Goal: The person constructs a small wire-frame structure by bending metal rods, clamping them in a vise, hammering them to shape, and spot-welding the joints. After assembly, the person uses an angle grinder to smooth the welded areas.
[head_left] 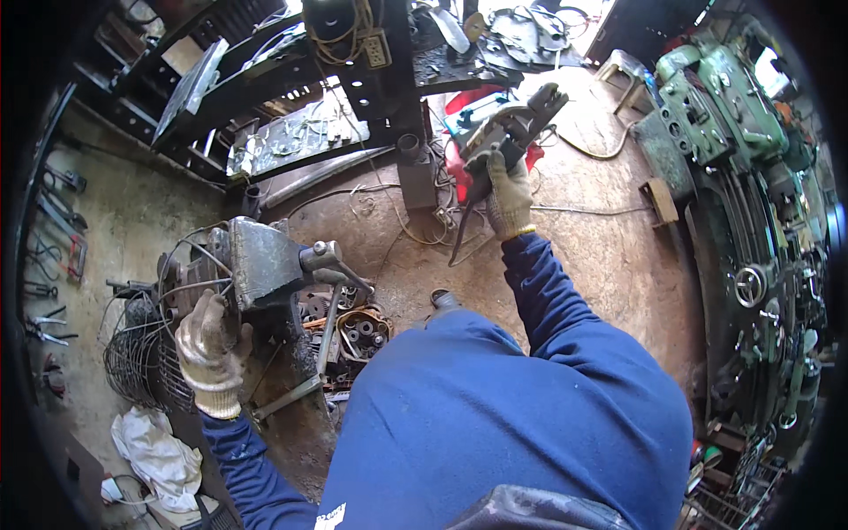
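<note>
My right hand (509,193), in a pale knit work glove, is closed round a dark corded power tool that looks like an angle grinder (495,141). It is held up ahead of me, to the right, with the cord hanging below. On the left stands a heavy grey bench vise (265,261) with a screw handle at its right side. My left hand (210,344), in a soiled matching glove, rests against the vise's left side, fingers extended and thumb apart. Beside that hand is a round wire fan cage (137,353). What lies under the left fingertips is hard to make out.
Greasy gears and machine parts (362,331) lie below the vise. A green lathe (733,177) lines the right side. Dark steel shelving (265,115) stands ahead left. Hand tools (66,256) hang at far left, above a white rag (159,455). Cables (583,209) cross the floor.
</note>
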{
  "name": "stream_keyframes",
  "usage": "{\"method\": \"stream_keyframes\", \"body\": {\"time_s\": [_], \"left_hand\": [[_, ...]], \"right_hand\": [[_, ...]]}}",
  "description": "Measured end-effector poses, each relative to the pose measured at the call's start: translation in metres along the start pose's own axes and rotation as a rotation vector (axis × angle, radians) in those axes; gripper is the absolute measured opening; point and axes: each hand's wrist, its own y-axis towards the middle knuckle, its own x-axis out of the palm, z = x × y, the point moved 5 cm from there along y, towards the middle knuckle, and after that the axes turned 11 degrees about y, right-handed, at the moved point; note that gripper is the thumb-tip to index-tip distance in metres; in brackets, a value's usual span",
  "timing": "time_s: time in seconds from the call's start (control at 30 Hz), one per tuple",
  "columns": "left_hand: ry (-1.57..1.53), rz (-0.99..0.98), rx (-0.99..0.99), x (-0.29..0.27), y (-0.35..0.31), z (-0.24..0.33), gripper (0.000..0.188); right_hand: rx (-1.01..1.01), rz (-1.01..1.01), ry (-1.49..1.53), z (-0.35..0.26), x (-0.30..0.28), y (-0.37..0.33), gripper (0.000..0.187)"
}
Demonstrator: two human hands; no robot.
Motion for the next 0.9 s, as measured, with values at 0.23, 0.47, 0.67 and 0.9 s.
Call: {"method": "stream_keyframes", "body": {"time_s": [0.23, 0.47, 0.67, 0.9], "left_hand": [[0.002, 0.006, 0.008, 0.008, 0.006, 0.004, 0.075], [0.019, -0.068, -0.042, 0.004, -0.002, 0.003, 0.065], [0.096, -0.173, -0.086, 0.003, -0.011, 0.006, 0.061], [0.078, -0.222, -0.138, 0.004, -0.013, 0.007, 0.069]], "right_hand": [[-0.269, 0.154, -0.160, -0.030, -0.020, 0.106, 0.033], [-0.586, 0.219, -0.249, -0.049, 0.041, 0.288, 0.044], [-0.394, 0.372, -0.246, -0.023, 0.044, 0.401, 0.056], [-0.483, 0.244, -0.647, 0.007, 0.021, 0.519, 0.069]]}}
